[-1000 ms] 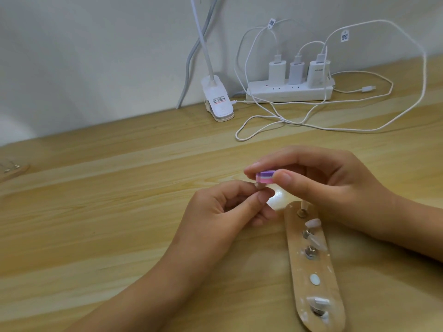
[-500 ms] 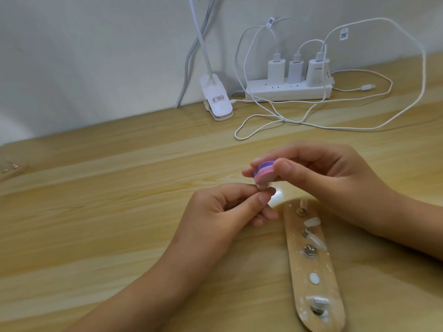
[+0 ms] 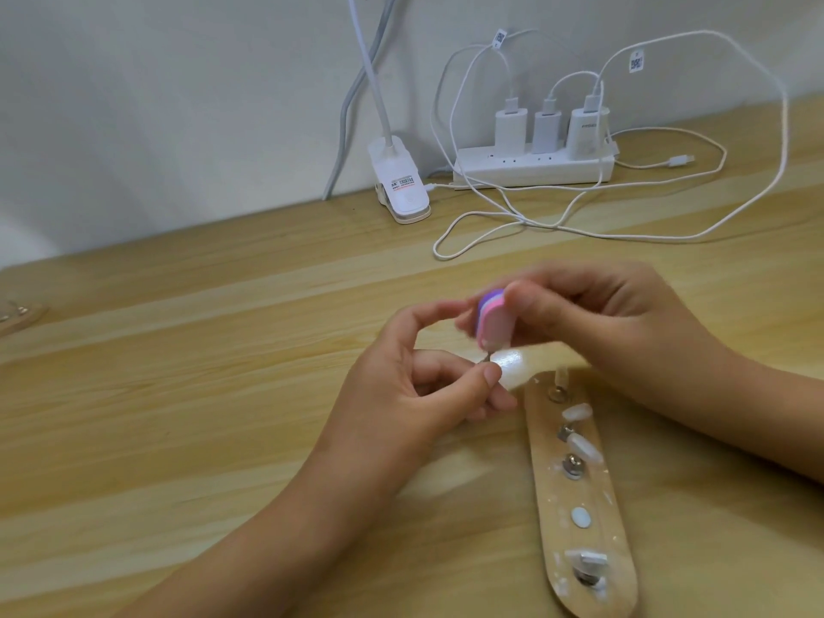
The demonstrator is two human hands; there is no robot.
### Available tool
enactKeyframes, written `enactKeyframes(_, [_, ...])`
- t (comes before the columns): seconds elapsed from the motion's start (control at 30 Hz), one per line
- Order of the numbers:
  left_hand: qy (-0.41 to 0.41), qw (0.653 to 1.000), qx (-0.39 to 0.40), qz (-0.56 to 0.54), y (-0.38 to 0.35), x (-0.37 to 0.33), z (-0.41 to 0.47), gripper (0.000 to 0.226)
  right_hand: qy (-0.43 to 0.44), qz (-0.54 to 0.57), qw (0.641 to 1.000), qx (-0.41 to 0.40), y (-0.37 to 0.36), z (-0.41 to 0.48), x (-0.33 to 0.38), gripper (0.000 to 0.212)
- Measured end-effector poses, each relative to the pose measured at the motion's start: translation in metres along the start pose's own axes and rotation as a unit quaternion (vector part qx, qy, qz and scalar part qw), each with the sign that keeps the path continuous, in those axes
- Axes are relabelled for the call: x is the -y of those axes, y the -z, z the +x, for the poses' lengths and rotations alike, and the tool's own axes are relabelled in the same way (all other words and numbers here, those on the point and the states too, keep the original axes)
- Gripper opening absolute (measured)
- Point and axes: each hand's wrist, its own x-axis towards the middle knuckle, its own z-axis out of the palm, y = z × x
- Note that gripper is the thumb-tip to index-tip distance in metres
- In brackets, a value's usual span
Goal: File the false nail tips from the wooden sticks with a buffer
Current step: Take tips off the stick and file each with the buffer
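Frame centre: my left hand (image 3: 428, 390) pinched a nail tip (image 3: 619, 358). My right hand (image 3: 602, 332) gripped the buffer (image 3: 625, 321), near upright, directly above, its lower end on the tip. Stick (image 3: 579, 497): lower right.

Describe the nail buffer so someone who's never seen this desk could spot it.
On the wooden desk, find the wooden stick; the right hand hovers beyond its far end. Its fingers pinch the buffer, the only pink-and-purple block among white and wood tones.
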Motion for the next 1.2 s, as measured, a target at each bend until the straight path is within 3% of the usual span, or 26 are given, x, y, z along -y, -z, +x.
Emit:
enactKeyframes(0.3, [-0.007,1.000,-0.006,-0.011,-0.0017,-0.0036,-0.0012,0.056,0.010,-0.003,1.000,0.010,-0.0025,-0.0036,0.0016,0.019])
enactKeyframes(0.57, [-0.007,1.000,-0.008,-0.028,0.0006,-0.0004,0.0008,0.050,0.036,-0.016,0.999,0.003,-0.0031,-0.0062,0.0027,0.021])
enactKeyframes(1.2, [-0.025,1.000,-0.003,-0.005,0.0018,0.0020,-0.0015,0.054,-0.024,0.023,0.999,0.041,-0.0009,-0.0025,0.0027,0.025])
